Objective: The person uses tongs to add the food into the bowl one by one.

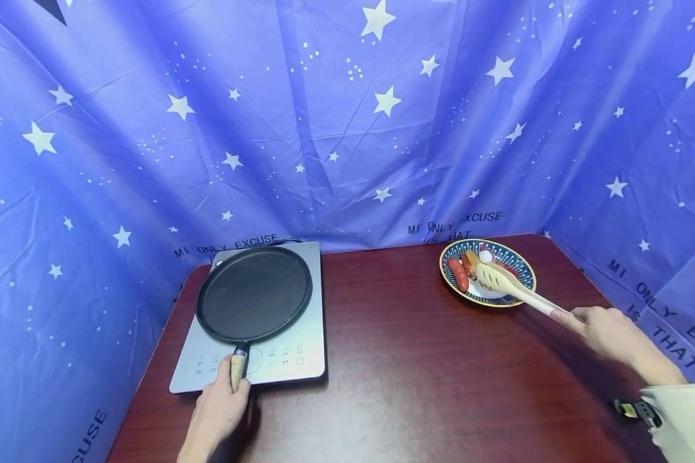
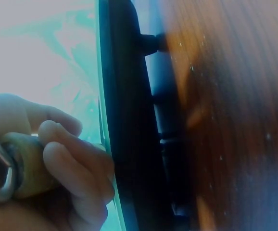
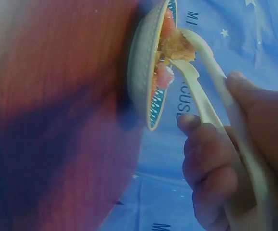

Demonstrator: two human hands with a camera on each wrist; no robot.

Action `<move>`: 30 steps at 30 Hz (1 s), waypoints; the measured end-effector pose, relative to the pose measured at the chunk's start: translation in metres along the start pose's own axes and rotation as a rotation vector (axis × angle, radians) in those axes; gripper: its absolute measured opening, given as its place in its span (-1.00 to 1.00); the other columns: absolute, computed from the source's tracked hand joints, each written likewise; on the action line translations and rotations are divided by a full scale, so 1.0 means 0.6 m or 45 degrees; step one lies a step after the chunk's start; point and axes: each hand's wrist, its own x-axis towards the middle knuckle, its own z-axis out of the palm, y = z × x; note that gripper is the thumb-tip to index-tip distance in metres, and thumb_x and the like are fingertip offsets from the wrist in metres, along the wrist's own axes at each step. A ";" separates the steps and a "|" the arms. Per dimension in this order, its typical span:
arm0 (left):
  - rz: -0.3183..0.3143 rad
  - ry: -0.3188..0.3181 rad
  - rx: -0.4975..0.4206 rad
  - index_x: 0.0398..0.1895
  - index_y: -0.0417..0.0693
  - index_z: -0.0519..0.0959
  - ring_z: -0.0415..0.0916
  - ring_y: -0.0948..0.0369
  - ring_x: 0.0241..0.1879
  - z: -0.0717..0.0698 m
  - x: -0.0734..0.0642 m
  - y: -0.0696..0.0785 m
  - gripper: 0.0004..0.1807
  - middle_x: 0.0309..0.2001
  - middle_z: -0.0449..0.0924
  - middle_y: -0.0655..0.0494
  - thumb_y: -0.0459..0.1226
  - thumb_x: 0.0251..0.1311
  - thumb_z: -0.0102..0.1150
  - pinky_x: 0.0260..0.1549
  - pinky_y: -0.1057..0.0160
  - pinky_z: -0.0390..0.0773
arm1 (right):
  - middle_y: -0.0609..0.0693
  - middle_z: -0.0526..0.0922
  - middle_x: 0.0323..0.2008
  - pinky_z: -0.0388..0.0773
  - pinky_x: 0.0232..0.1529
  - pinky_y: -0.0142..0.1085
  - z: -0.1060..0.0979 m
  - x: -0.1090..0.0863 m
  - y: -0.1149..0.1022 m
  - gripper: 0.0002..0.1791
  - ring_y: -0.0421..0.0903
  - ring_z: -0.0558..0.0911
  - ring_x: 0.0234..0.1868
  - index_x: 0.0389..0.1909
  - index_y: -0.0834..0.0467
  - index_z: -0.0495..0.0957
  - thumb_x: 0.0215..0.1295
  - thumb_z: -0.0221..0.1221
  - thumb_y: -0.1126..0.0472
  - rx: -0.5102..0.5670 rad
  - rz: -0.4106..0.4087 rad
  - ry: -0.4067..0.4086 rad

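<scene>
My left hand [image 1: 220, 402] grips the wooden handle [image 1: 238, 370] of a flat black frying pan [image 1: 255, 294], which sits on a silver induction cooker [image 1: 309, 334]. In the left wrist view the fingers [image 2: 74, 168] curl round the handle, whose end carries a metal ring [image 2: 2, 175]. My right hand [image 1: 614, 334] holds cream-coloured tongs [image 1: 533, 299] over a patterned plate [image 1: 448, 292]. Between the tong tips, in the right wrist view, is a golden-brown piece of food [image 3: 178, 47]. A red sausage [image 1: 458, 274] and other food pieces lie on the plate.
The dark red wooden table [image 1: 394, 360] runs between cooker and plate. Behind and at both sides hangs a blue curtain [image 1: 347, 122] with white stars. A black cable [image 1: 286, 241] lies behind the cooker.
</scene>
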 end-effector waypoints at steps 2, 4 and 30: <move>-0.003 0.000 0.005 0.34 -0.15 0.11 0.39 0.04 -0.53 0.000 0.000 0.000 -0.36 -0.49 0.49 -0.07 -0.20 0.17 -0.05 -0.58 0.09 0.33 | -0.14 0.36 -0.80 0.29 -0.62 -0.18 0.007 0.000 0.002 -0.51 -0.15 0.41 -0.76 -0.43 0.20 0.60 0.43 -0.08 -0.09 0.037 0.032 -0.019; 0.002 0.000 0.008 0.34 -0.15 0.11 0.38 0.04 -0.54 0.000 0.000 0.000 -0.35 -0.51 0.47 -0.06 -0.20 0.17 -0.05 -0.59 0.10 0.32 | -0.14 0.36 -0.83 0.30 -0.62 -0.19 0.013 0.000 0.002 -0.49 -0.16 0.42 -0.80 -0.42 0.21 0.58 0.44 -0.11 -0.10 0.084 0.058 -0.044; 0.010 0.022 0.004 0.33 -0.16 0.12 0.43 -0.01 -0.49 -0.001 -0.004 0.001 -0.36 -0.43 0.53 -0.17 -0.20 0.18 -0.04 -0.55 0.02 0.36 | -0.01 0.43 -0.65 0.39 -0.74 -0.24 0.038 0.002 0.011 -0.28 -0.15 0.43 -0.75 -0.18 0.45 0.51 0.44 -0.21 -0.20 0.784 0.327 -0.267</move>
